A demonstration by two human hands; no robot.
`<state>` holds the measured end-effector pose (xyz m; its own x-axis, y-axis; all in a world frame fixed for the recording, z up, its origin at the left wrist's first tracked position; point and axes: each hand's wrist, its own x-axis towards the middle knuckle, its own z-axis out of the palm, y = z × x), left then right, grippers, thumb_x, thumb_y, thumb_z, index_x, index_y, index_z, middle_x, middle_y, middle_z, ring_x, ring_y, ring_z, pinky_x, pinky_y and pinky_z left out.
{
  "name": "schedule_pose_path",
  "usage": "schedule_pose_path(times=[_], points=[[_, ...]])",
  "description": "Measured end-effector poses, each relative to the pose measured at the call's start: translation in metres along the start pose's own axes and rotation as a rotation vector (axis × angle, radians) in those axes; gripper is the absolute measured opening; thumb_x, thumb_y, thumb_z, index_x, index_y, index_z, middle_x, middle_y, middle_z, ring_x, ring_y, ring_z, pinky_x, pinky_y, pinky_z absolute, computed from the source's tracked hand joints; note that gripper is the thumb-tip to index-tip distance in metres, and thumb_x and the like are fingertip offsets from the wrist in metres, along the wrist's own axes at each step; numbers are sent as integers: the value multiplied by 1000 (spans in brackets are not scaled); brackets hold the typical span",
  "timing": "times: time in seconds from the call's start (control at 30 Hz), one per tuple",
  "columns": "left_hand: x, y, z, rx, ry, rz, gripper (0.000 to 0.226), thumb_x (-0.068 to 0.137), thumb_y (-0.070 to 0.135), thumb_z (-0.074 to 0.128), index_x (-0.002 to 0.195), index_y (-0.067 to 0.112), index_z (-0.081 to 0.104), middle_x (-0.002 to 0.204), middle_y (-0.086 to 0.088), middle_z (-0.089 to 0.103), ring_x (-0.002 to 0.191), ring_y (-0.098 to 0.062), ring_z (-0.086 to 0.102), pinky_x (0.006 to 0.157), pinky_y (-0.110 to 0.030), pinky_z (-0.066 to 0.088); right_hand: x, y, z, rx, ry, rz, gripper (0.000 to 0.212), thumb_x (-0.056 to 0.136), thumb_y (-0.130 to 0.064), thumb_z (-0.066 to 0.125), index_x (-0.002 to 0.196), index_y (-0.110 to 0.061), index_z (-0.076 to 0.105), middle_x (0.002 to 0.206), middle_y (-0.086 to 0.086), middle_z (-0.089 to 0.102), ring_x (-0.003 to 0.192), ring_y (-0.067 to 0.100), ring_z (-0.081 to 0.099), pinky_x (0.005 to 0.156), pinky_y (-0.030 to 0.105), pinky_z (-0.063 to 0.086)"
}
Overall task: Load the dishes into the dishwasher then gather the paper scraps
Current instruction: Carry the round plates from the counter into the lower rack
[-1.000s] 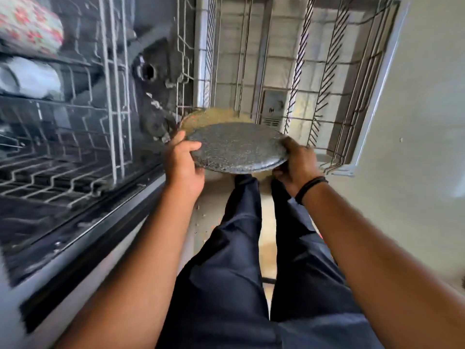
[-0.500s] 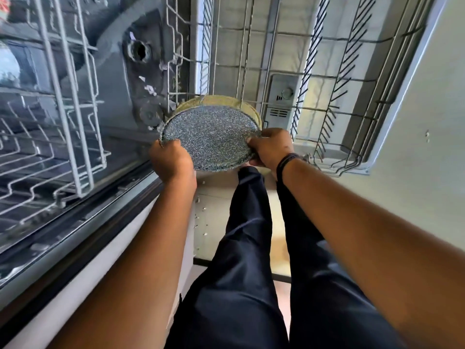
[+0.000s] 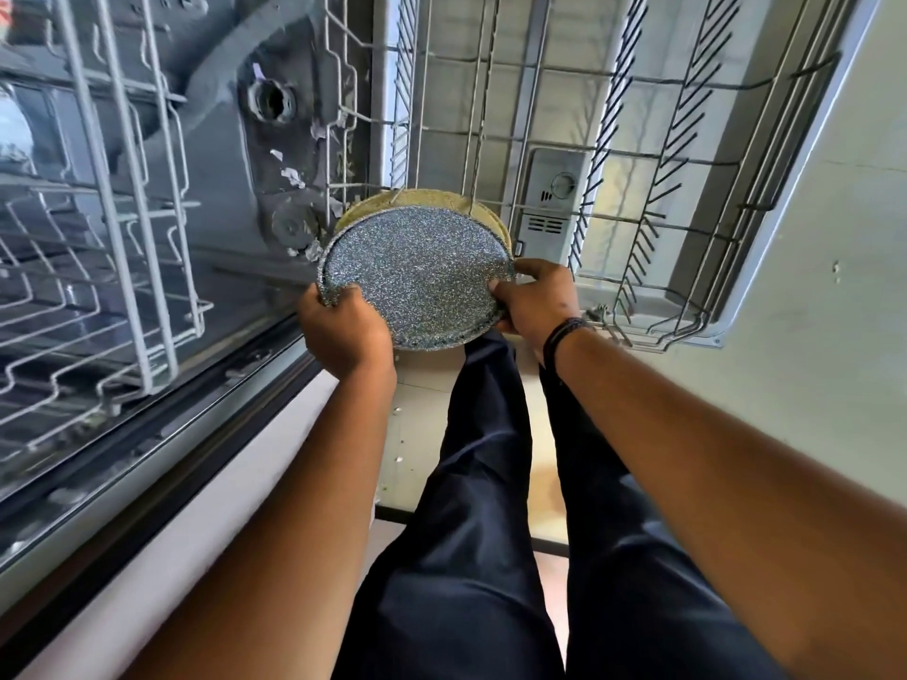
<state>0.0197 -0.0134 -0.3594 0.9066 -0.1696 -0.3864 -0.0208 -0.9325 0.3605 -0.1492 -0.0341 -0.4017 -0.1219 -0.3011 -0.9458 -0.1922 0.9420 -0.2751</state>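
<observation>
Plates first: I am on the loading step, with nothing of the paper scraps job begun as far as I can judge. My left hand (image 3: pixel 346 331) curls its grip round the lower left rim of the speckled grey plate (image 3: pixel 417 267), and my right hand (image 3: pixel 535 299) pinches the right rim, thumb on the face and fingers behind. A yellow plate (image 3: pixel 373 206) sits just behind the grey one, only its upper edge showing; I cannot tell whether my fingers hold it too or whether it already stands in the rack. Both plates are at the centre of the frame, tilted up toward me, at the near edge of the lower rack (image 3: pixel 653 198), which fills the upper right over the open dishwasher door (image 3: pixel 765 154). The upper rack (image 3: pixel 113 228) runs across the left of the frame. Small pale scraps (image 3: pixel 292 176) cling to the dark dishwasher floor (image 3: pixel 216 154) at upper centre left.

Next, I judge, the grey plate must be stood on edge and slid between two tines, then each grip eased off once the wires bear it.
</observation>
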Motion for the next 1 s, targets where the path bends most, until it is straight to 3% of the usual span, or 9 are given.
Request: schedule_pose_path(times=[0.1, 0.23, 0.37, 0.53, 0.73, 0.87, 0.93, 1.0], points=[[2, 0, 5, 17, -19, 20, 37, 93, 15, 65, 129, 6, 65, 122, -10, 70, 106, -26, 68, 77, -29, 46, 3, 1, 2, 13, 9, -2, 52, 88, -16, 76, 136, -11, 56, 116, 19, 70, 53, 14, 62, 59, 34, 59], [9, -1, 11, 23, -9, 26, 40, 92, 17, 65, 132, 9, 64, 124, -10, 70, 107, -26, 68, 89, -39, 54, 4, -1, 6, 9, 25, -10, 56, 87, -19, 77, 138, -13, 55, 119, 18, 69, 69, 20, 67, 75, 46, 63], [16, -1, 14, 11, -13, 14, 43, 90, 19, 63, 133, 10, 63, 127, -11, 68, 111, -27, 67, 93, -44, 54, 5, -2, 10, 37, 13, 4, 55, 89, -15, 75, 140, -12, 52, 119, 20, 69, 58, 16, 64, 60, 33, 59], [22, 1, 14, -20, -26, 16, 45, 88, 19, 64, 132, 9, 63, 128, -11, 68, 111, -27, 67, 92, -43, 54, 3, 0, 14, 24, 40, -14, 56, 90, -17, 74, 141, -11, 52, 118, 17, 70, 53, 11, 63, 59, 31, 60], [28, 3, 17, -18, -40, 64, 39, 88, 21, 62, 123, 7, 68, 122, -11, 69, 105, -27, 67, 80, -38, 54, 4, -3, 19, 26, 85, -35, 51, 89, -19, 74, 136, -11, 56, 99, 14, 74, 58, 18, 65, 68, 44, 63], [38, 3, 26, 23, -87, 76, 28, 95, 21, 61, 118, 9, 70, 110, -3, 72, 87, -16, 66, 50, -14, 40, 11, -13, 21, 66, 80, 3, 49, 91, -16, 72, 136, -11, 55, 100, 15, 73, 53, 16, 64, 58, 35, 61], [43, 3, 30, 37, -121, 67, 29, 95, 24, 63, 120, 11, 71, 109, -1, 72, 86, -13, 66, 50, -13, 37, 16, -19, 20, 77, 70, 19, 50, 91, -14, 71, 138, -10, 54, 104, 16, 72, 53, 16, 64, 56, 33, 59], [47, 5, 31, 40, -131, 61, 28, 94, 29, 66, 116, 12, 73, 105, -2, 75, 82, -13, 66, 50, -14, 36, 19, -27, 19, 91, 45, 52, 49, 92, -12, 70, 138, -9, 52, 95, 10, 70, 51, 14, 63, 53, 30, 57]])
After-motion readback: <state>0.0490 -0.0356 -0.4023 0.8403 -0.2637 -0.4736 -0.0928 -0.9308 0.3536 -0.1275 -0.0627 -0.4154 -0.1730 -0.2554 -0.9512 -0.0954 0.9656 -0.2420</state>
